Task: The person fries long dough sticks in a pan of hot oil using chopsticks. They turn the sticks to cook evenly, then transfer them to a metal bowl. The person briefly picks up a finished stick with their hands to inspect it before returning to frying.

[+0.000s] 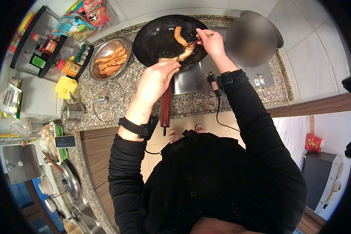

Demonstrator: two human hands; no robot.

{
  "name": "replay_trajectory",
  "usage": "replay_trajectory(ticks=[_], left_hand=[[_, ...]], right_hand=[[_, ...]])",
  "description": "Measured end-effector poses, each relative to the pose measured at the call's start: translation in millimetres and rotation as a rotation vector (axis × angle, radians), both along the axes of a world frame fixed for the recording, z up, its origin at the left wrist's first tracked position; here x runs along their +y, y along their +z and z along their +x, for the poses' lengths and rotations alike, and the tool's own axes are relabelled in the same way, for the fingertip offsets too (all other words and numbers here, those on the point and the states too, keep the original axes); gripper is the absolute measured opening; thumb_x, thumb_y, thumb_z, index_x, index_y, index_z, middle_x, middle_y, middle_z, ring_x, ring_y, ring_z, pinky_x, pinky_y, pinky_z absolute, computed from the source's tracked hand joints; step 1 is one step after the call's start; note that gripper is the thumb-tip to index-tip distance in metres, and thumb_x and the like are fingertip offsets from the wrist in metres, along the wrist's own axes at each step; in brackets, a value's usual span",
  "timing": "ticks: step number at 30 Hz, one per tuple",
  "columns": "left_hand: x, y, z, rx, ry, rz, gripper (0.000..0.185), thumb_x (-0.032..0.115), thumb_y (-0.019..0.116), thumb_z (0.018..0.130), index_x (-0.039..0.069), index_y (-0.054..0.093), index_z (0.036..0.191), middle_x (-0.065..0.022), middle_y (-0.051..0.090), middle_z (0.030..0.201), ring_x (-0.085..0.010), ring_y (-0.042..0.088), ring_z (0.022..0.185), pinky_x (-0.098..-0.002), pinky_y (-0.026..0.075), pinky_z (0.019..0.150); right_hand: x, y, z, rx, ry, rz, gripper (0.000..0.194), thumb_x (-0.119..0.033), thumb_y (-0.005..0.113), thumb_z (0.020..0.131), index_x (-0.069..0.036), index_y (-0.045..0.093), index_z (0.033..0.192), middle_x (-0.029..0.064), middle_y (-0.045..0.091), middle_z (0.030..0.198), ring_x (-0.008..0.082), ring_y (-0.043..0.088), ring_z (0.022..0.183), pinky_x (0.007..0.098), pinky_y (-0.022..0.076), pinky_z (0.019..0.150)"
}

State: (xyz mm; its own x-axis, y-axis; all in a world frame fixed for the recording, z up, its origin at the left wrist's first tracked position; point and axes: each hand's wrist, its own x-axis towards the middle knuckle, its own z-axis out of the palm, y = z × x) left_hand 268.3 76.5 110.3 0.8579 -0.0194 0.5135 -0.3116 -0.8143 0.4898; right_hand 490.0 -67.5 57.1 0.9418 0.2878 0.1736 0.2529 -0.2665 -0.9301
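A black wok (152, 38) with a reddish wooden handle (165, 108) sits on the stove. Strips of frying dough (180, 36) curve along its right and lower parts, browned at the far end and paler near my left hand. My right hand (212, 42) is over the wok's right rim, gripping a dark chopstick (194, 43) whose tip meets the dough. At the near rim, my left hand (159, 77) has its fingers pinched together. What looks like a chopstick tip shows just past them; the rest is hidden by the hand.
Left of the wok, a metal bowl (93, 65) holds several browned fried dough sticks (112, 61). A glass lid (109, 102) and a steel pot (73, 112) are nearer. A blurred round pan (251, 41) stands right. A cable plug (214, 84) hangs by my right wrist.
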Motion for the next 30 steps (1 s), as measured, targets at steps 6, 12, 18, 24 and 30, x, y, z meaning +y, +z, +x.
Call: replay_trajectory(ticks=[6, 12, 18, 24, 30], left_hand=[[1.2, 0.7, 0.1, 0.017, -0.002, 0.009, 0.015, 0.008, 0.071, 0.087, 0.004, 0.074, 0.101, -0.0149, 0.073, 0.102, -0.0316, 0.071, 0.096, -0.0375, 0.058, 0.086], [2.0, -1.0, 0.3, 0.010, -0.010, 0.010, 0.015, 0.008, 0.070, 0.088, 0.004, 0.074, 0.102, -0.0151, 0.073, 0.102, -0.0318, 0.071, 0.097, -0.0375, 0.058, 0.086], [2.8, 2.0, 3.0, -0.007, 0.015, -0.008, 0.015, 0.009, 0.071, 0.088, 0.005, 0.073, 0.102, -0.0145, 0.073, 0.101, -0.0318, 0.071, 0.096, -0.0375, 0.058, 0.085], [4.4, 7.6, 8.4, -0.006, 0.052, -0.026, 0.015, 0.011, 0.071, 0.089, 0.005, 0.073, 0.102, -0.0132, 0.073, 0.101, -0.0317, 0.071, 0.094, -0.0372, 0.058, 0.083], [3.9, 9.6, 9.7, -0.071, 0.073, -0.023, 0.014, 0.011, 0.071, 0.089, 0.005, 0.073, 0.102, -0.0128, 0.073, 0.102, -0.0309, 0.071, 0.093, -0.0367, 0.058, 0.082]], right_hand=[[-1.6, -5.2, 6.4, 0.042, -0.001, 0.074, 0.034, -0.033, 0.068, 0.097, -0.001, 0.073, 0.087, 0.0034, 0.071, 0.075, 0.0101, 0.070, 0.067, 0.0237, 0.0533, 0.064], [-2.8, -3.2, 4.6, 0.034, 0.002, 0.073, 0.033, -0.032, 0.068, 0.097, 0.000, 0.072, 0.086, 0.0030, 0.070, 0.075, 0.0095, 0.069, 0.067, 0.0233, 0.0534, 0.064], [-5.3, 11.3, -2.6, -0.002, 0.087, 0.031, 0.034, -0.032, 0.069, 0.097, 0.000, 0.071, 0.085, 0.0033, 0.070, 0.075, 0.0095, 0.069, 0.071, 0.0233, 0.0544, 0.067], [-15.7, 17.1, -8.2, -0.125, 0.181, 0.025, 0.035, -0.032, 0.069, 0.097, 0.001, 0.072, 0.085, 0.0045, 0.069, 0.078, 0.0117, 0.069, 0.073, 0.0251, 0.0541, 0.069], [-49.1, 15.2, -10.6, -0.316, 0.180, -0.032, 0.035, -0.032, 0.069, 0.096, 0.000, 0.073, 0.083, 0.0058, 0.066, 0.077, 0.0142, 0.064, 0.070, 0.0283, 0.0503, 0.067]])
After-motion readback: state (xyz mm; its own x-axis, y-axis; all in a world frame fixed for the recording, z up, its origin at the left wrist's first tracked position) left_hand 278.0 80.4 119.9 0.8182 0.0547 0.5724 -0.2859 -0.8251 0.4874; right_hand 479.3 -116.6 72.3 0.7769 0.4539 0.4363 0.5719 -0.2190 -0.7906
